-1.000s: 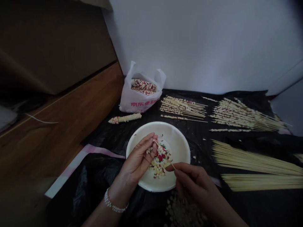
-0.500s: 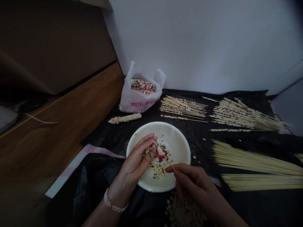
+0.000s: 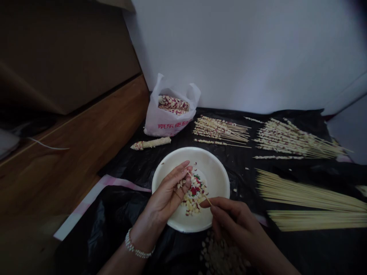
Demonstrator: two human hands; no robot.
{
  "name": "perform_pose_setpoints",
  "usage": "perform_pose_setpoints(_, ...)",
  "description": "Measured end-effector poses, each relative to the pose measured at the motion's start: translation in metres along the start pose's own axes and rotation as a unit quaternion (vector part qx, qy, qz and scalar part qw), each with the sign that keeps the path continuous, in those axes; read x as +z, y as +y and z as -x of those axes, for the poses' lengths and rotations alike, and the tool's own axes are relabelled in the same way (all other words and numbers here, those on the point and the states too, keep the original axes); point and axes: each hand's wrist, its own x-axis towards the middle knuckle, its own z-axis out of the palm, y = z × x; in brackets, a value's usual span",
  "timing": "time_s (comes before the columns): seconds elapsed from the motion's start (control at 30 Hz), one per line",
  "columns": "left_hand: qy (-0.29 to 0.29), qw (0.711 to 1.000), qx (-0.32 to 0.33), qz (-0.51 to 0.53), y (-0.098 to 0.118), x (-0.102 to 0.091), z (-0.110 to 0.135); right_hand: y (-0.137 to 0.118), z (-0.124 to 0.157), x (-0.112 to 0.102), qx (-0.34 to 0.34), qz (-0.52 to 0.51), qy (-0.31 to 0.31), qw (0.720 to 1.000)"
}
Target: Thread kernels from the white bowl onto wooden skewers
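Observation:
Over a white bowl, my left hand is curled with loose corn kernels in its palm. Its thumb and fingertips are pinched close to the upper tip of a bamboo skewer. My right hand grips the skewer's lower part between thumb and forefinger, and the skewer slants up to the left. Pale kernels seem to be threaded on it, though they blend with those behind. White and dark red kernels lie in the bowl, partly hidden by my left hand.
Behind the bowl stand a plastic bag of corn cobs and a partly stripped cob. Threaded skewers lie in a smaller pile and a larger pile. Bare skewers are at right, more kernels in front, on black plastic.
My left fingertips have shifted slightly around the skewer's tip. Both hands otherwise hold nearly the same place over the bowl, and the whole view has moved a little.

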Motion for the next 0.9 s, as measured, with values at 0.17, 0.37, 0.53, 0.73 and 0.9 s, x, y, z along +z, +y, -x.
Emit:
perform_pose_setpoints(0.17,-0.010,1.000,-0.017,-0.005,0.000,-0.003,0.000,0.001,0.000,0.000,-0.001,-0.004,0.001,1.000)
perform_pose_setpoints(0.37,-0.015,1.000,-0.002,-0.027,-0.003,-0.005,-0.001,0.002,0.000,0.000,0.000,0.007,0.010,1.000)
perform_pose_setpoints(0.53,-0.034,0.998,-0.017,-0.053,-0.005,-0.004,0.000,0.002,0.000,0.001,-0.009,0.005,0.020,1.000)
perform_pose_setpoints(0.73,-0.017,1.000,-0.022,-0.013,-0.002,0.000,0.000,0.001,0.001,0.000,0.009,-0.030,-0.002,0.999)
perform_pose_setpoints(0.9,0.048,0.998,0.002,0.037,0.008,-0.001,-0.006,-0.002,0.003,-0.007,-0.016,0.026,-0.018,0.999)
